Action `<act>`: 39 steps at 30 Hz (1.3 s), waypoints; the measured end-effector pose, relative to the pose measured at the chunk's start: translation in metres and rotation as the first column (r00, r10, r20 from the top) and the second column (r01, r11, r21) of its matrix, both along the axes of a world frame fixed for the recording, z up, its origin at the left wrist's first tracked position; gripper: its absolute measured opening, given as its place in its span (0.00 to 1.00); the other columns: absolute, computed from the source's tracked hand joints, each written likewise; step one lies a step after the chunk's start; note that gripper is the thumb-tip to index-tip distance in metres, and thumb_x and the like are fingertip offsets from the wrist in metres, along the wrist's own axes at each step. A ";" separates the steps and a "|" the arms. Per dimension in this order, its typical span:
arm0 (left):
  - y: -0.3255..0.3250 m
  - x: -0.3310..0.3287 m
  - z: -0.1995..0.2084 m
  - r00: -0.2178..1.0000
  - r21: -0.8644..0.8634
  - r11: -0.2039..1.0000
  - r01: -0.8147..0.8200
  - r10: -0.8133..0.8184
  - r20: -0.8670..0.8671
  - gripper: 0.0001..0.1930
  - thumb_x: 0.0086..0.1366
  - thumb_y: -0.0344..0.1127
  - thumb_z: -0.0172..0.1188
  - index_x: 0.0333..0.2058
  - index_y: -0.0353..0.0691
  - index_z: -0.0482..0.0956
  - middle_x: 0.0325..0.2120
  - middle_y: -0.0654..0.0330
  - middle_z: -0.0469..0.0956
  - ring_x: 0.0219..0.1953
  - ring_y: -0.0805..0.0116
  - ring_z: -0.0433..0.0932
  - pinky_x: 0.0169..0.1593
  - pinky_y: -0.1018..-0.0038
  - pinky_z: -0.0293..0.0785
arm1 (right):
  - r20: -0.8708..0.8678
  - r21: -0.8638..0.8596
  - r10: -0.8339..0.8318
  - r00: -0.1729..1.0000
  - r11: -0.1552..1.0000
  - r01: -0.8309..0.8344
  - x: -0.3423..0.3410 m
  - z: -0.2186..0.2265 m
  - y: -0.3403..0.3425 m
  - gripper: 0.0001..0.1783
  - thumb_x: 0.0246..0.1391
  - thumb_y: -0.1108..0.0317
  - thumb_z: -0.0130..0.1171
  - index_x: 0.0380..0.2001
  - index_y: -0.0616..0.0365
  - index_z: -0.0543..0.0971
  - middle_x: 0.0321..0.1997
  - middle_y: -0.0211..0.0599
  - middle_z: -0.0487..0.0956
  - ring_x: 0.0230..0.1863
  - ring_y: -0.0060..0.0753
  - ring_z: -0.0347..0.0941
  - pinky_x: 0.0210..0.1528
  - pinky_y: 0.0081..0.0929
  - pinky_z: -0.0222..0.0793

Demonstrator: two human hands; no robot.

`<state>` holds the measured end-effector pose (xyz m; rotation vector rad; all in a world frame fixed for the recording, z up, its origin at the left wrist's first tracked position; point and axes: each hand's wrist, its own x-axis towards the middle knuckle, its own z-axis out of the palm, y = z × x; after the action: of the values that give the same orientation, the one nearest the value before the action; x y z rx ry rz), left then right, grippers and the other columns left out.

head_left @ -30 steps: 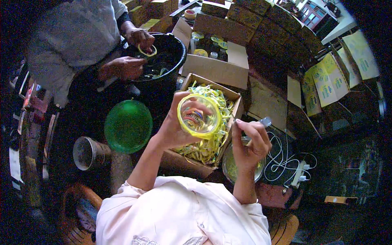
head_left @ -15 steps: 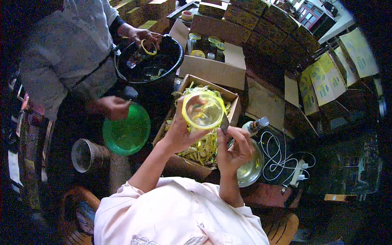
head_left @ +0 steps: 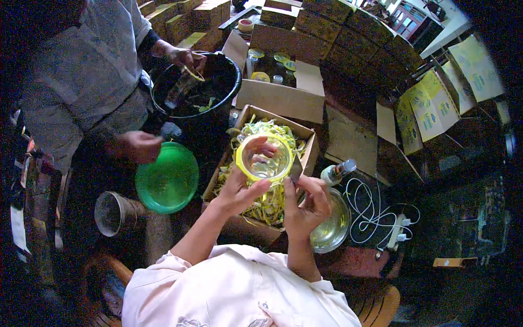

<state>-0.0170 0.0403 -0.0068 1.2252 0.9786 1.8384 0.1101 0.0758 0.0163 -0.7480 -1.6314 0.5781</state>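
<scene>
My left hand (head_left: pixel 238 194) is closed around a clear round container (head_left: pixel 265 171) with a bright yellow rim, its open mouth facing up toward me. Pinched in the fingers of my right hand (head_left: pixel 310 206) is a small dark flat blade (head_left: pixel 296 169), set against the right side of that rim. Both hands are above a cardboard box (head_left: pixel 312 143) filled with yellow-green shreds (head_left: pixel 271 208). Beside my right hand stands a clear glass bowl (head_left: pixel 333 228), partly hidden by the hand, with a bottle (head_left: pixel 336 171) behind it.
At the left, a person's hand (head_left: pixel 188 58) holds a yellow-rimmed clear container over a black bucket (head_left: pixel 236 90). Their other hand (head_left: pixel 143 147) is at a green basin (head_left: pixel 166 182). An open carton (head_left: pixel 283 97) holds jars. White cables (head_left: pixel 364 212) run to a power strip (head_left: pixel 396 235).
Both my hands, with the container and blade, have come slightly nearer to me and left. The other person's container has tilted and moved a little.
</scene>
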 end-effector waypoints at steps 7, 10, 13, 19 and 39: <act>0.007 0.005 0.002 0.996 0.017 0.998 -0.065 0.066 -0.053 0.33 0.45 0.31 0.64 0.48 0.36 0.55 0.45 0.55 0.63 0.50 0.65 0.63 0.53 0.70 0.59 | 0.011 0.058 -0.084 0.996 0.995 0.083 -0.002 -0.003 -0.005 0.10 0.35 0.78 0.63 0.25 0.57 0.75 0.23 0.34 0.75 0.25 0.30 0.73 0.28 0.23 0.69; 0.003 0.005 0.008 0.974 0.059 0.993 -0.107 0.116 -0.195 0.33 0.44 0.31 0.65 0.46 0.37 0.55 0.43 0.55 0.64 0.49 0.65 0.65 0.52 0.70 0.61 | -0.009 0.116 -0.051 0.999 0.992 0.051 0.000 -0.007 -0.005 0.11 0.35 0.79 0.62 0.26 0.58 0.74 0.25 0.32 0.74 0.24 0.23 0.68 0.24 0.15 0.63; 0.003 0.009 0.005 0.990 0.051 0.994 -0.100 0.104 -0.094 0.33 0.44 0.33 0.65 0.45 0.38 0.53 0.41 0.54 0.65 0.47 0.66 0.66 0.52 0.70 0.63 | -0.039 0.153 -0.016 0.999 0.988 0.022 -0.001 -0.006 -0.007 0.11 0.35 0.79 0.63 0.26 0.58 0.74 0.25 0.32 0.74 0.24 0.23 0.67 0.24 0.15 0.62; 0.002 0.022 0.003 0.968 0.071 0.970 -0.231 0.237 -0.087 0.34 0.44 0.34 0.65 0.45 0.38 0.52 0.40 0.55 0.64 0.46 0.66 0.66 0.51 0.70 0.63 | 0.042 0.094 -0.068 0.997 0.994 0.064 0.002 -0.003 -0.013 0.09 0.38 0.75 0.62 0.27 0.58 0.75 0.24 0.35 0.75 0.24 0.31 0.72 0.28 0.23 0.69; 0.002 0.034 -0.002 0.894 0.040 0.934 -0.355 0.352 -0.277 0.36 0.42 0.35 0.66 0.44 0.39 0.50 0.38 0.54 0.63 0.43 0.64 0.66 0.49 0.70 0.62 | 0.024 0.157 -0.121 0.992 0.981 0.116 0.002 -0.015 0.004 0.16 0.40 0.57 0.63 0.26 0.58 0.75 0.21 0.30 0.71 0.21 0.23 0.64 0.21 0.18 0.56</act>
<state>0.0169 0.0424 -0.0092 1.3984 1.4495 1.9581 0.1118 0.0800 0.0017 -0.7365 -1.6299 0.3502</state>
